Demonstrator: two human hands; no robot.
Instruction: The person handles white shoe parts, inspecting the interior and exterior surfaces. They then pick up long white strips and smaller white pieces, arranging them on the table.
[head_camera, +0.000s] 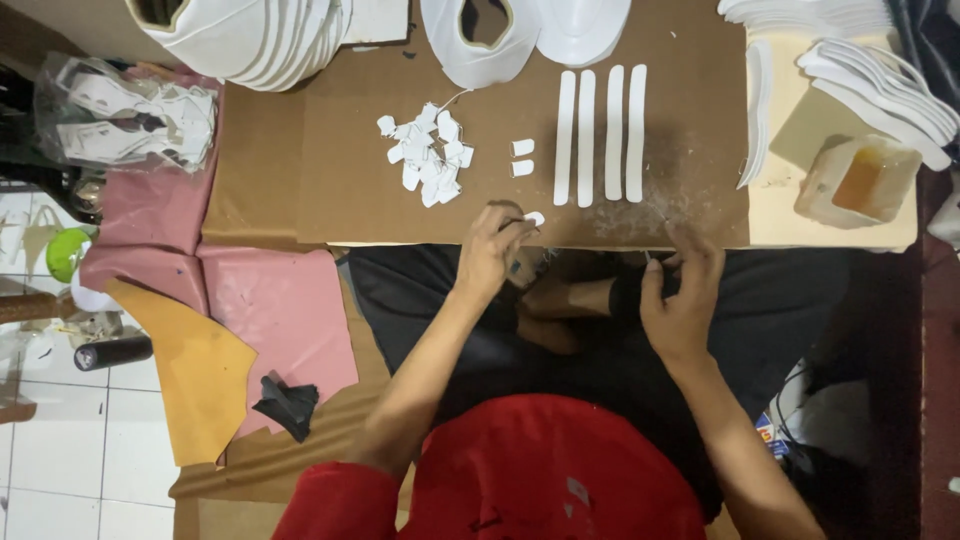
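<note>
Left hand: your left hand (490, 250) sits at the desk's (330, 190) near edge, centre frame; fingers pinched on a small white piece (535, 218)
Right hand: your right hand (680, 300) is right of centre; fingers curled, grasp unclear
Nearby: four white strips (600, 135) above; heap of white tabs (428, 155) upper left of the hands

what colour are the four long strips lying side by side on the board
White; the four long strips show best in the head view.
</note>
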